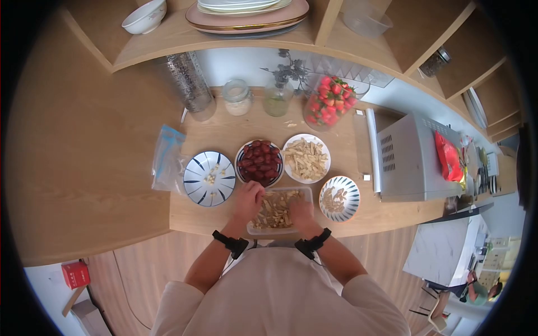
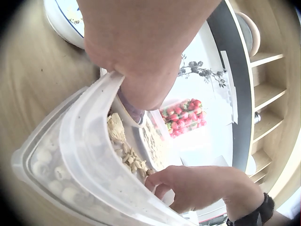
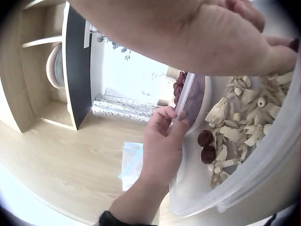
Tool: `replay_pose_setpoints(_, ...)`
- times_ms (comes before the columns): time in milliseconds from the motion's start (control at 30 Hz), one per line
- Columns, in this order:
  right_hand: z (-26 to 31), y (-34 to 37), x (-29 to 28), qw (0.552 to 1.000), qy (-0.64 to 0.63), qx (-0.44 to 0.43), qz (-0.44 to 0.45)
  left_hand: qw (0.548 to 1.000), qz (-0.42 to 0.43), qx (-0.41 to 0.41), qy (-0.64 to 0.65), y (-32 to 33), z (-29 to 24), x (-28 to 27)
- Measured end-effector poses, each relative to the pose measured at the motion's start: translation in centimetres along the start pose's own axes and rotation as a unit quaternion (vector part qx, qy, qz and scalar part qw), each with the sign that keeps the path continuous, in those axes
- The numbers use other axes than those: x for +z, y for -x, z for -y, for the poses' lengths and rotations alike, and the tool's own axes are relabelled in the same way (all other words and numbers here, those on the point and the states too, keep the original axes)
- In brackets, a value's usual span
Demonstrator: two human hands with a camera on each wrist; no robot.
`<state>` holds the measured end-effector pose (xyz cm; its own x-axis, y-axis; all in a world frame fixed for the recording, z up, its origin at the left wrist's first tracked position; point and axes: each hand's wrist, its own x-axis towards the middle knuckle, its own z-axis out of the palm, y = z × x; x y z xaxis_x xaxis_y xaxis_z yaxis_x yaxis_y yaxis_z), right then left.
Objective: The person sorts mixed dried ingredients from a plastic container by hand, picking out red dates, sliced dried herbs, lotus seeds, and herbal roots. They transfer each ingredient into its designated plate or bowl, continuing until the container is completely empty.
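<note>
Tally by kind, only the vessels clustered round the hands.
Round dishes: 4 (left blue-striped dish, dish of red dates, dish of pale slices, right dish with a striped rim)
Boxes: 1 (translucent plastic box)
Total: 5

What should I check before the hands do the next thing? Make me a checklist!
1. Plastic box steadied: ok, the left hand pinches its edge.
2. Right hand in the box: ok.
3. A piece in the right hand's fingers: cannot tell, hidden.
4. Only pale pieces in the box: not ok, two dark red fruits are there too.
5. Room in the left striped bowl: ok, just some small bits inside.
</note>
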<state>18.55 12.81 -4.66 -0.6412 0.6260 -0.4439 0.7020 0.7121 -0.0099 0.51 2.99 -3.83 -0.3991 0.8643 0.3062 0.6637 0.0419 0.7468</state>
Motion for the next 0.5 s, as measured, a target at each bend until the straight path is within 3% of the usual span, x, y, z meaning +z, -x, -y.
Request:
replay_pose_setpoints(167, -0.3, 0.9, 0.3, 0.998, 0.001, -0.030, -0.053, 1.000, -0.007, -0.001, 0.000, 0.3, -0.1, 0.0)
replay_pose_setpoints(233, -0.3, 1.1, -1.2, 0.998, 0.001, -0.043, 0.041, 1.000, -0.009, 0.003, 0.000, 0.3, -0.3, -0.2)
replay_pose_setpoints(333, -0.3, 1.5, -2.3, 0.997, 0.006, -0.048, 0.054, 1.000, -0.010, 0.006, 0.002, 0.3, -0.5, -0.3)
replay_pose_setpoints(500, -0.6, 1.2, -0.7, 0.996, 0.040, -0.084, -0.012, 0.999, 0.030, -0.027, 0.000, 0.3, -0.6, -0.6)
